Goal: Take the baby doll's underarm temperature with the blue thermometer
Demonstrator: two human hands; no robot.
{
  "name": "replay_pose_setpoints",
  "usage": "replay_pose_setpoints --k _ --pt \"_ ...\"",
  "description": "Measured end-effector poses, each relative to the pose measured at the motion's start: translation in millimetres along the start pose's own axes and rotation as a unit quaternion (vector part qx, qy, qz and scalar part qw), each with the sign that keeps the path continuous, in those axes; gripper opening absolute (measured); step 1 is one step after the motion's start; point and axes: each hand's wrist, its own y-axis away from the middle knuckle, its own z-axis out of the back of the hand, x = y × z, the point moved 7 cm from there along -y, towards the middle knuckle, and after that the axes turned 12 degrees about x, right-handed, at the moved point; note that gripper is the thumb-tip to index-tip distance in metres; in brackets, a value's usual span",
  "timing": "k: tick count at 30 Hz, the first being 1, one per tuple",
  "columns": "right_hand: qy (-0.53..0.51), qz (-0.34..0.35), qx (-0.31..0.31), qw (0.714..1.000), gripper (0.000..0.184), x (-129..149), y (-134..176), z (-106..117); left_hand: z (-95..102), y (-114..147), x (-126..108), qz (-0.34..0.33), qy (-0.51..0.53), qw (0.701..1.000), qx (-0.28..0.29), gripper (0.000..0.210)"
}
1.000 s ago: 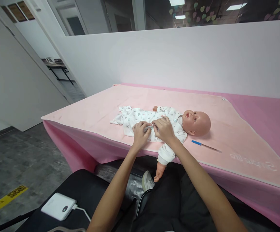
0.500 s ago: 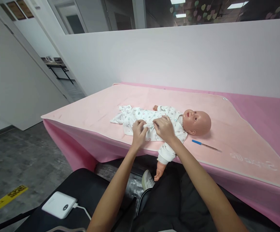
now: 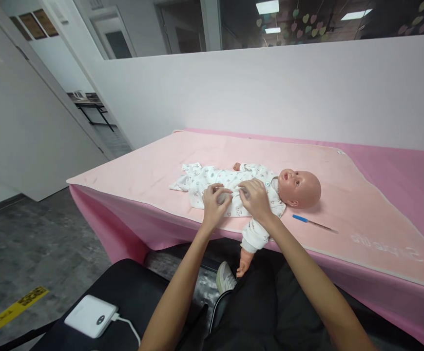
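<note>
A baby doll [image 3: 300, 189] lies on its back, head to the right, dressed in a white printed romper [image 3: 212, 176]. My left hand [image 3: 215, 202] rests at the front of the romper near its middle, thumb and fingers curved with a gap between them. Facing it from the right, my right hand [image 3: 256, 197] is over the doll's chest, its fingers curved and apart at the cloth. Between my fingertips the romper's front edge shows only in part. The doll's near arm [image 3: 245, 262] hangs over the table edge, its sleeve below my right wrist.
A pen-like tool with a blue handle [image 3: 300, 219] lies near the doll's head on the pink blanket [image 3: 135, 170]. A white wall [image 3: 270, 92] stands behind the table. At lower left, a white power bank [image 3: 90, 316] with a cable sits on a black chair [image 3: 131, 282].
My fingers have loosened from a pinch on the romper's front edge, and the edge has dropped flatter onto the doll. The view has shifted slightly; the doll lies in the same place.
</note>
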Motion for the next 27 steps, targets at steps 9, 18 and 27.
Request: replay_pose_setpoints --k 9,18,27 --pt "0.226 -0.283 -0.013 0.932 0.027 -75 166 126 -0.5 1 3 -0.003 0.02 1.0 0.021 0.035" --pt "0.13 -0.365 0.128 0.913 0.028 -106 179 132 3.6 2 15 0.023 0.097 0.995 -0.025 0.033" --pt "-0.02 -0.393 0.06 0.917 0.028 -78 117 167 4.4 4 23 0.045 0.138 0.988 -0.046 0.032"
